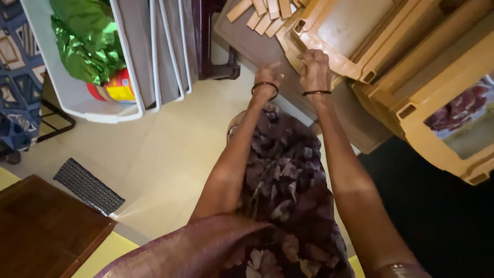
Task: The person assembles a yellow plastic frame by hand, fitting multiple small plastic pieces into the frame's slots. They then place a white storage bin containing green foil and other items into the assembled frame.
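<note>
Right hand (315,67) clamped on tan plastic chair (339,31) edge, left hand (268,76) loose beside; grip firm, pull level.

One head-worn camera looks steeply down from close above, arms reaching toward the frame's top centre.

Looked straight down past a floral garment (288,185) to pale floor (164,154). Right hand (315,69) curled over the corner of a tan plastic tray (355,31); left hand (268,77) just beside it, fingers loose, against a grey surface (257,46). Bangle on each wrist. Green foil (85,41) in a white bin (77,98) at left.
</note>
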